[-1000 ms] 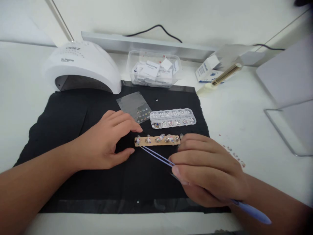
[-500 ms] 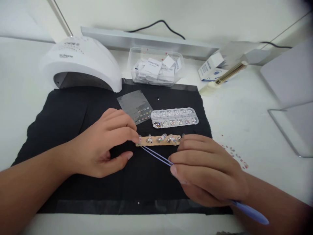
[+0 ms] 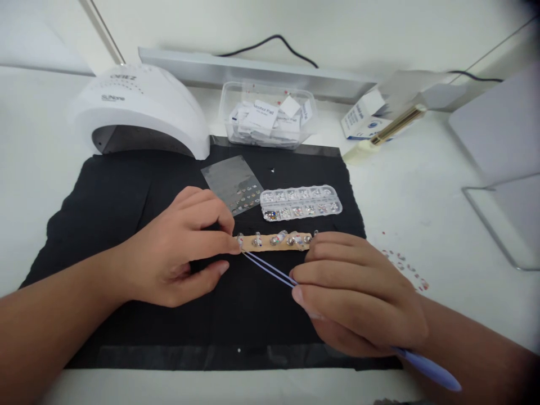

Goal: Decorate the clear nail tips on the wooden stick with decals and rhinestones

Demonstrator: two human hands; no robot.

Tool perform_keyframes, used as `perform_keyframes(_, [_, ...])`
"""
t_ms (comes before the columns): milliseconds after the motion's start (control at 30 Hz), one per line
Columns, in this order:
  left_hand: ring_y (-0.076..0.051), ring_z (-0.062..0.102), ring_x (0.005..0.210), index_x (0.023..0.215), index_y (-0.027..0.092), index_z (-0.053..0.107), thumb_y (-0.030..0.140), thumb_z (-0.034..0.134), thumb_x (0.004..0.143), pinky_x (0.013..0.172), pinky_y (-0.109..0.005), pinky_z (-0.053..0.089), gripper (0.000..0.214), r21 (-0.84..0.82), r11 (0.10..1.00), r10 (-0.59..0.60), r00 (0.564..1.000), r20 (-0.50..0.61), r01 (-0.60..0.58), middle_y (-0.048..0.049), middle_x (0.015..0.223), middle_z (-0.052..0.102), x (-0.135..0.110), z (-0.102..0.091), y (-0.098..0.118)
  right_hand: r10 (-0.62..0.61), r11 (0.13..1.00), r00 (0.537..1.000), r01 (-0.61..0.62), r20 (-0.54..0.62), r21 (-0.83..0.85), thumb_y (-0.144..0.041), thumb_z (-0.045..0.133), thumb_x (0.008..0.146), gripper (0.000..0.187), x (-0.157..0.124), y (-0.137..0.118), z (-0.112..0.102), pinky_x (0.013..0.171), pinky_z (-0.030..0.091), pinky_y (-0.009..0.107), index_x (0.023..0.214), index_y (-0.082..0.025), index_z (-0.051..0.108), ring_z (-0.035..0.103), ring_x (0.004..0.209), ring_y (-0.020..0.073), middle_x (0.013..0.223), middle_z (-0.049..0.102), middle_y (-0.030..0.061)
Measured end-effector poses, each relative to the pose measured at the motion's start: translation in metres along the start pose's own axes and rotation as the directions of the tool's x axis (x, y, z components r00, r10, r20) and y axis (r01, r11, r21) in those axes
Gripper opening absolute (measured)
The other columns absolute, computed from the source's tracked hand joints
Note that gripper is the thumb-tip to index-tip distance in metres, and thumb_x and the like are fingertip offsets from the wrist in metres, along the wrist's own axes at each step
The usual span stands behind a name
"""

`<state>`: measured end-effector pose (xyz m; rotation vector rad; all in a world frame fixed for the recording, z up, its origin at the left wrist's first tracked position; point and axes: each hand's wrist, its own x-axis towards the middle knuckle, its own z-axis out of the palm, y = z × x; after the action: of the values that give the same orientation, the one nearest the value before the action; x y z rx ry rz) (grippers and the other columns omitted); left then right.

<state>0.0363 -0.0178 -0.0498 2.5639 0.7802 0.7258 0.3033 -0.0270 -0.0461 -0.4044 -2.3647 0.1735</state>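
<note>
My right hand [image 3: 358, 287] is closed round a pair of purple tweezers [image 3: 270, 269]. The slightly parted tips reach the left end of a beige strip [image 3: 268, 246], and the rounded rear end sticks out below my wrist. Along the strip stand several clear nail tips [image 3: 297, 240] with shiny stones. My left hand [image 3: 189, 247] has its index fingertip on the strip's left end, by the leftmost nail tip [image 3: 240, 240]; its thumb is held apart, below. Whether the tweezers pinch a stone is too small to tell.
Behind the strip lie a compartmented rhinestone case [image 3: 301, 203] and a clear sheet of small gems [image 3: 234, 183]. A white nail lamp [image 3: 143, 109], a tub of alcohol pads [image 3: 268, 115], a small box [image 3: 363, 118] and a gold-handled bottle [image 3: 382, 138] stand around the black mat [image 3: 202, 332].
My left index finger has straightened slightly and shifted at the strip's left end, uncovering more of the leftmost nail tip. The tweezers' tips are almost in the same place.
</note>
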Motion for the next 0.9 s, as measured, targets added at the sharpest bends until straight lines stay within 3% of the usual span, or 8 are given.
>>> perform_keyframes(500, [-0.02, 0.056, 0.086, 0.097, 0.022, 0.063, 0.015, 0.06, 0.082, 0.082, -0.042, 0.04, 0.017, 0.044, 0.999, 0.01, 0.999, 0.044, -0.011, -0.004, 0.094, 0.06, -0.0006, -0.0021, -0.001, -0.005, 1.0, 1.0, 0.005, 0.019, -0.018, -0.006, 0.054, 0.082, 0.013, 0.0001, -0.0005, -0.0017, 0.068, 0.058, 0.034, 0.083, -0.018, 0.059, 0.064, 0.064, 0.0157, 0.069, 0.07, 0.001])
perform_keyframes(900, [-0.02, 0.056, 0.085, 0.098, 0.018, 0.06, 0.014, 0.06, 0.083, 0.081, -0.042, 0.041, 0.015, 0.019, 0.999, 0.03, 0.999, -0.038, -0.029, -0.0048, 0.092, 0.058, -0.0008, -0.0022, -0.0037, -0.001, 1.0, 1.0, 0.001, 0.004, -0.018, -0.006, 0.055, 0.083, 0.012, -0.0009, -0.0009, 0.0003, 0.07, 0.059, 0.034, 0.083, -0.018, 0.059, 0.065, 0.065, 0.0158, 0.07, 0.071, 0.0015])
